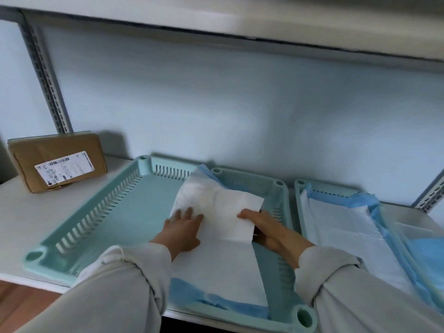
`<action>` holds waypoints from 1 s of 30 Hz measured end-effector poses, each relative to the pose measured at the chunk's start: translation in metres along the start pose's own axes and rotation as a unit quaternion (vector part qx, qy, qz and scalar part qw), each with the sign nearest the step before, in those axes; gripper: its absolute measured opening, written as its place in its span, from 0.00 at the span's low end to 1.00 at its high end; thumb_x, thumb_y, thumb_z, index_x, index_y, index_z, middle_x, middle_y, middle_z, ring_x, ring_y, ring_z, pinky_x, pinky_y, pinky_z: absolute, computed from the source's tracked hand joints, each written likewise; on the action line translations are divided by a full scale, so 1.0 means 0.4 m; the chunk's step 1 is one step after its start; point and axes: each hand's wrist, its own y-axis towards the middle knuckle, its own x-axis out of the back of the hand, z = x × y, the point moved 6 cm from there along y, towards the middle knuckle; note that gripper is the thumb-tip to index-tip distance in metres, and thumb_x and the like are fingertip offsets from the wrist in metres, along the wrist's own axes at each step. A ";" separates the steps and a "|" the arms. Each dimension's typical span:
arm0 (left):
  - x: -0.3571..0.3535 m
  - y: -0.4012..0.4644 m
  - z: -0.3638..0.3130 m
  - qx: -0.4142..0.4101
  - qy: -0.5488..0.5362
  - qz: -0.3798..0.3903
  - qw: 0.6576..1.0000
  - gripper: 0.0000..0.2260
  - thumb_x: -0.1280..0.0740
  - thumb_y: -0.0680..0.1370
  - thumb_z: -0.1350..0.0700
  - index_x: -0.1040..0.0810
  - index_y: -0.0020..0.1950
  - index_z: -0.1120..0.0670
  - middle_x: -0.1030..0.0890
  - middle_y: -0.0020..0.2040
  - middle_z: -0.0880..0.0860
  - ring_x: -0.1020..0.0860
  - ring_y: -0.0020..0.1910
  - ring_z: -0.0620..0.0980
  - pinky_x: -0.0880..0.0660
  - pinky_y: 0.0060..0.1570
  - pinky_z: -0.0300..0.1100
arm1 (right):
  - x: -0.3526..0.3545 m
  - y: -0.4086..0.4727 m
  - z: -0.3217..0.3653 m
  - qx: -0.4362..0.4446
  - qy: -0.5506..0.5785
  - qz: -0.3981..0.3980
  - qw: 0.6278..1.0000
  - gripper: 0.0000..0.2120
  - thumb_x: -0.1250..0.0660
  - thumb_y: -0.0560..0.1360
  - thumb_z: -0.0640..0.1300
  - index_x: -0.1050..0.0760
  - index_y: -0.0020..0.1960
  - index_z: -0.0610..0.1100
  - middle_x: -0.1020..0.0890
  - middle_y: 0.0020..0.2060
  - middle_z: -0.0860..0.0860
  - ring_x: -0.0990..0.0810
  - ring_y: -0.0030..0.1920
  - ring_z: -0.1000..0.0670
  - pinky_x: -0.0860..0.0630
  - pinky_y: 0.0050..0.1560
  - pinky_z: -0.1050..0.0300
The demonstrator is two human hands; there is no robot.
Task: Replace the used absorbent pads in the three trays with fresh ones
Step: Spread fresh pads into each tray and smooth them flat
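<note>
A large pale green tray [101, 219] sits on the white shelf in front of me. A white absorbent pad with blue backing [223, 207] lies in its right half, partly folded over itself. My left hand [183, 230] presses flat on the pad's left edge, fingers spread. My right hand [263, 227] pinches the folded-over flap of the pad at its right side. A second tray [299, 186] to the right holds another white and blue pad [341, 227]. Further right a third tray's edge [408, 251] shows, with blue material [430, 251] inside.
A brown cardboard parcel [60, 162] with a white label stands at the back left of the shelf. A metal slotted upright [45, 78] rises behind it, another one [430, 198] at the right. A shelf board [240, 22] hangs overhead. Wooden floor [21, 301] shows bottom left.
</note>
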 end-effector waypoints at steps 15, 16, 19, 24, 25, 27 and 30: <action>-0.017 -0.006 -0.044 -0.029 0.071 -0.061 0.995 0.25 0.49 0.82 0.60 0.52 0.79 0.56 0.61 0.79 0.54 0.57 0.78 0.54 0.49 0.76 0.50 | 0.071 0.000 -0.119 -0.121 -0.147 -0.116 0.975 0.31 0.30 0.62 0.71 0.34 0.38 0.43 0.27 0.35 0.46 0.27 0.35 0.47 0.30 0.33 0.58; -0.020 -0.005 -0.045 -0.027 0.063 -0.051 0.996 0.25 0.50 0.82 0.61 0.52 0.79 0.55 0.61 0.79 0.54 0.57 0.78 0.55 0.49 0.76 0.50 | 0.068 0.006 -0.119 -0.119 -0.136 -0.114 0.977 0.33 0.29 0.61 0.71 0.31 0.40 0.41 0.24 0.38 0.44 0.24 0.39 0.44 0.26 0.38 0.56; -0.018 -0.008 -0.047 -0.021 0.047 -0.031 0.998 0.27 0.49 0.82 0.62 0.54 0.79 0.52 0.62 0.78 0.53 0.58 0.78 0.55 0.47 0.75 0.51 | 0.055 -0.006 -0.123 -0.138 -0.065 -0.072 0.986 0.32 0.23 0.63 0.59 0.22 0.53 0.34 0.17 0.52 0.38 0.19 0.53 0.39 0.22 0.57 0.47; -0.016 -0.012 -0.048 -0.017 0.038 -0.013 0.999 0.29 0.47 0.80 0.64 0.54 0.79 0.51 0.63 0.78 0.51 0.58 0.78 0.53 0.44 0.74 0.52 | 0.014 -0.025 -0.145 -0.176 0.002 0.029 0.984 0.13 0.25 0.69 0.43 0.21 0.51 0.42 0.16 0.46 0.45 0.18 0.44 0.47 0.21 0.46 0.54; -0.015 -0.014 -0.048 -0.017 0.036 -0.010 0.999 0.30 0.47 0.80 0.64 0.54 0.79 0.51 0.63 0.78 0.51 0.58 0.78 0.53 0.44 0.74 0.52 | 0.008 -0.028 -0.145 -0.185 -0.021 0.034 0.982 0.11 0.26 0.70 0.43 0.21 0.51 0.42 0.17 0.45 0.46 0.20 0.42 0.48 0.22 0.44 0.55; -0.013 -0.020 -0.047 -0.017 0.034 -0.005 0.999 0.29 0.47 0.80 0.64 0.55 0.79 0.50 0.63 0.78 0.51 0.58 0.78 0.52 0.44 0.73 0.52 | 0.012 -0.034 -0.123 -0.180 -0.069 0.005 0.981 0.12 0.27 0.70 0.42 0.23 0.52 0.42 0.19 0.44 0.45 0.22 0.40 0.48 0.24 0.40 0.57; -0.006 -0.025 -0.053 -0.014 0.030 0.010 0.999 0.27 0.49 0.81 0.62 0.55 0.79 0.50 0.62 0.79 0.52 0.57 0.78 0.54 0.45 0.74 0.51 | 0.059 -0.036 -0.038 -0.104 -0.133 -0.093 0.981 0.17 0.26 0.70 0.39 0.26 0.56 0.38 0.21 0.45 0.42 0.22 0.41 0.46 0.25 0.40 0.56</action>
